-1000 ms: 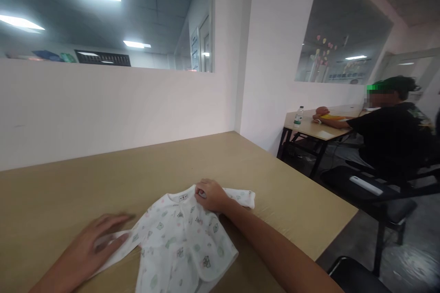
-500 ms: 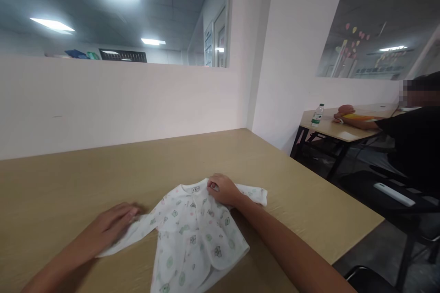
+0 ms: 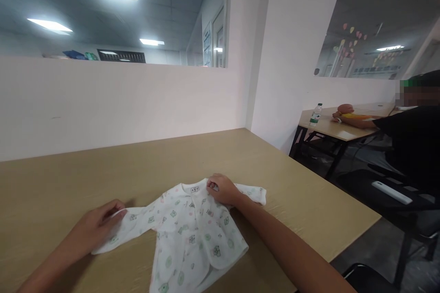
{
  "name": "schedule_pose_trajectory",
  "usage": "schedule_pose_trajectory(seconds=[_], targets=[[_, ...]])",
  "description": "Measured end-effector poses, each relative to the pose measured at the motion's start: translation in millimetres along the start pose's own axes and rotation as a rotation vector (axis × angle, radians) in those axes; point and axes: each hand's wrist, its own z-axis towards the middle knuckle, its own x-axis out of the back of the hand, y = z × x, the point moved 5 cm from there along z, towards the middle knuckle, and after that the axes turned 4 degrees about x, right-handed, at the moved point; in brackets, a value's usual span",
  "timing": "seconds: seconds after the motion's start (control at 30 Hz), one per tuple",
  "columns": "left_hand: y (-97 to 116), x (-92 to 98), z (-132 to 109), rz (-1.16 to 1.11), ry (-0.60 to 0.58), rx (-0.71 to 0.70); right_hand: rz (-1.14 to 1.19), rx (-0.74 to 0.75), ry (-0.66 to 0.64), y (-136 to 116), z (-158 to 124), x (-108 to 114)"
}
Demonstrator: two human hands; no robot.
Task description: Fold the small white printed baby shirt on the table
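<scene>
A small white shirt (image 3: 192, 233), printed with animals and green shapes, is laid on the wood-coloured table (image 3: 309, 201), at six o'clock in the view, with its neckline (image 3: 193, 188) turned to twelve o'clock and its lowest part cut off by the border. With this shirt taken as the centre of the dial, the left hand (image 3: 94, 229) is placed at nine o'clock, upon the outer part of the spread sleeve (image 3: 139, 220). It is loosely curled, and a gap is seen between thumb and fingers; the sleeve is touched, but whether any cloth is pinched cannot be told. The right hand (image 3: 222, 190) is found at one o'clock, closed, and the cloth just beside the neckline is gripped by its fingertips. The other sleeve (image 3: 253, 193) is stretched out at two o'clock, partly hidden by the right wrist. Farther off, near two o'clock, a bottle (image 3: 315, 115) and a person (image 3: 415, 142) in dark clothing are seen at another table (image 3: 347, 135).
</scene>
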Motion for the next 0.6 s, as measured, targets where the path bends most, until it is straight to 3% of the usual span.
schedule_pose_trajectory(seconds=[0.13,0.27,0.33,0.43,0.6], targets=[[-12.5,2.7,4.1,0.028,0.068,0.181,0.006,0.004,0.018,1.3,-0.5,-0.8],[-12.7,9.0,2.9,0.177,0.37,0.145,0.005,0.007,0.024,1.9,-1.0,-1.3],[-6.6,8.3,0.9,0.222,0.466,0.087,0.004,0.003,0.025,1.3,-1.1,-1.0],[7.3,-8.0,1.5,0.161,0.384,-0.009,0.011,-0.003,0.024,-0.3,-1.3,-0.4],[25.3,-59.1,2.6,0.231,0.046,-0.041,0.033,0.002,0.035,0.5,-1.5,1.5]])
